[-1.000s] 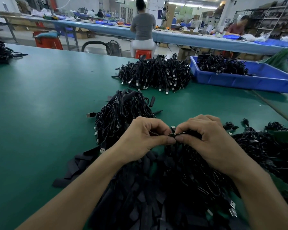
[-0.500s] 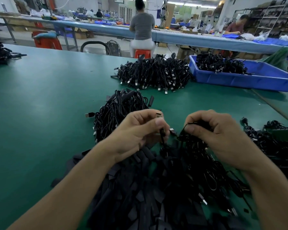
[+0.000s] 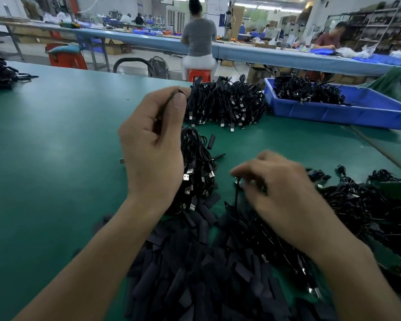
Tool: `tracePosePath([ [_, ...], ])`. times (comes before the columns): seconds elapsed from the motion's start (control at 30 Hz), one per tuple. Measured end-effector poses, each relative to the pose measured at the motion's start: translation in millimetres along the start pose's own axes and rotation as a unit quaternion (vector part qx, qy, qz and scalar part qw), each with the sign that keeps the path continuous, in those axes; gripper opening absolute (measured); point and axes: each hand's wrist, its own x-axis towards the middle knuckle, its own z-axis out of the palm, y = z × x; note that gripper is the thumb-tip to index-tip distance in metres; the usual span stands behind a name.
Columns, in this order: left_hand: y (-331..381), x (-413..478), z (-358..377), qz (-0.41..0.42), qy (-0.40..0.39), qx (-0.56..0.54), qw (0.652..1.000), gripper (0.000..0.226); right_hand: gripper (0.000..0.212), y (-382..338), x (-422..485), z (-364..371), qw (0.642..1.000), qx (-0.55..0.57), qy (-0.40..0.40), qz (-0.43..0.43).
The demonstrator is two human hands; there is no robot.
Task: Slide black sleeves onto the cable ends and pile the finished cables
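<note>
My left hand (image 3: 153, 144) is raised above the near pile of black cables (image 3: 198, 172), its thumb and forefinger pinching a thin black cable. Most of that cable is hidden behind the hand. My right hand (image 3: 283, 195) is blurred and low over the tangled heap of cables (image 3: 357, 205) on the right. Its fingertips pinch a cable end (image 3: 237, 183), from which a black wire hangs down. A heap of loose black sleeves (image 3: 190, 274) lies between my forearms at the near edge.
On the green table (image 3: 56, 158), a larger pile of cables (image 3: 225, 105) sits farther back. To its right stands a blue bin (image 3: 333, 111) holding more cables. Another dark bundle (image 3: 0, 75) lies at the far left. People work at benches behind.
The hands have parted from in front of me. My left hand rose up and away over the near pile with a cable, while my right hand dropped onto the right heap.
</note>
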Motion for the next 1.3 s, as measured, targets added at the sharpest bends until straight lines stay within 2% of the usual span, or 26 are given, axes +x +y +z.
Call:
tracePosePath([
  [0.1, 2, -3, 0, -0.026, -0.059, 0.102, 0.993, 0.032, 0.026, -16, -3, 13, 0.992, 0.024, -0.124, -0.019],
  [0.23, -1, -5, 2, -0.070, -0.146, 0.132, 0.978, 0.044, 0.040, -20, -1, 38, 0.962, -0.069, -0.263, 0.026],
  [0.3, -4, -6, 3, -0.075, -0.176, 0.122, 0.974, 0.045, 0.051, -17, 0, 48, 0.947, -0.099, -0.303, 0.028],
  [0.37, -7, -7, 2, -0.086, -0.195, 0.116, 0.970, 0.039, 0.052, -15, 0, 56, 0.947, -0.101, -0.305, 0.020],
  [0.43, -10, -8, 2, -0.102, -0.205, 0.094, 0.969, 0.019, 0.051, -12, 0, 60, 0.951, -0.098, -0.292, 0.021],
  [0.47, -10, -8, 2, -0.109, -0.210, 0.083, 0.968, 0.016, 0.050, -11, 0, 61, 0.953, -0.090, -0.287, 0.024],
  [0.6, -12, -10, 2, -0.120, -0.233, 0.070, 0.963, 0.022, 0.028, -9, 0, 58, 0.967, -0.036, -0.252, 0.016],
  [0.77, -17, -11, 0, -0.119, -0.239, 0.086, 0.960, 0.016, 0.024, 0, -3, 46, 0.979, 0.086, -0.185, 0.015],
  [0.83, -17, -12, 1, -0.124, -0.239, 0.092, 0.959, 0.015, 0.022, 2, -2, 38, 0.982, 0.127, -0.139, 0.010],
  [0.93, -17, -14, 2, -0.135, -0.236, 0.093, 0.958, 0.013, 0.032, 4, 0, 22, 0.984, 0.178, -0.024, 0.001],
  [1.0, -17, -14, 3, -0.135, -0.234, 0.094, 0.958, 0.011, 0.026, 6, 0, 12, 0.978, 0.205, 0.049, 0.004],
  [1.13, -18, -16, 4, -0.132, -0.232, 0.106, 0.958, 0.012, 0.024, 12, 1, 4, 0.956, 0.256, 0.139, 0.030],
  [1.2, -18, -17, 5, -0.134, -0.235, 0.110, 0.956, 0.013, 0.022, 17, 2, 4, 0.950, 0.268, 0.153, 0.049],
  [1.3, -18, -18, 5, -0.138, -0.233, 0.113, 0.956, 0.013, 0.021, 20, 3, 6, 0.952, 0.273, 0.123, 0.061],
])
